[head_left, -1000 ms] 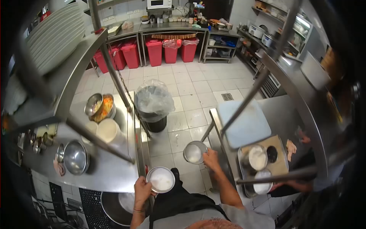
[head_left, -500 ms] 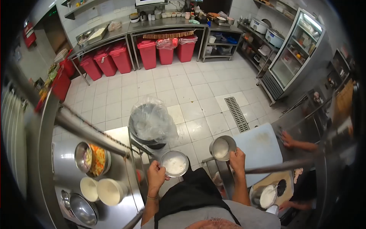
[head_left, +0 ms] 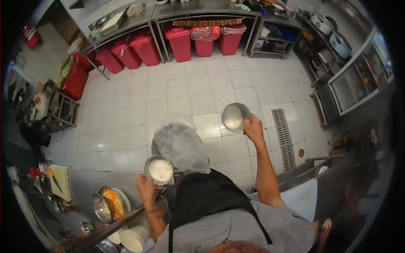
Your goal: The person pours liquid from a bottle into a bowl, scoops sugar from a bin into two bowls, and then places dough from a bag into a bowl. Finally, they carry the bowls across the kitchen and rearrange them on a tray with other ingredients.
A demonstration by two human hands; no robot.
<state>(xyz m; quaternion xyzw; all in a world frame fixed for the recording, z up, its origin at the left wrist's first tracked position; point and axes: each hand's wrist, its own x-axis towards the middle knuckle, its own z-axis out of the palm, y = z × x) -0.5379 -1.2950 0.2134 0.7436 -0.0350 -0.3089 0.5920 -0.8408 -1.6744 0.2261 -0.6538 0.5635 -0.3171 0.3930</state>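
Observation:
My left hand [head_left: 147, 187] grips the rim of a metal bowl [head_left: 148, 168] filled with a white, grainy or powdery food [head_left: 161, 170]. The bowl is held level beside the steel counter, near the plastic-lined bin [head_left: 179, 145]. Stretched out over the floor, my right hand [head_left: 254, 127] is closed at the side of a metal pot [head_left: 227, 110]. Some whitish contents [head_left: 233, 119] lie at the bottom of the pot; what they are I cannot make out. The part of the pot under my fingers is hidden.
On the left steel counter [head_left: 86, 181] stand a bowl of chopped vegetables [head_left: 113, 202], a white tub [head_left: 134, 239] and a cutting board with a knife [head_left: 61, 183]. A light board [head_left: 300, 200] lies at right. Red bins [head_left: 178, 44] line the back; a floor drain [head_left: 283, 139] is ahead.
The view has turned and shifted forward. My right hand has carried the pot away from the right-hand counter, out over the floor. My left hand still holds the bowl, now closer to the left counter.

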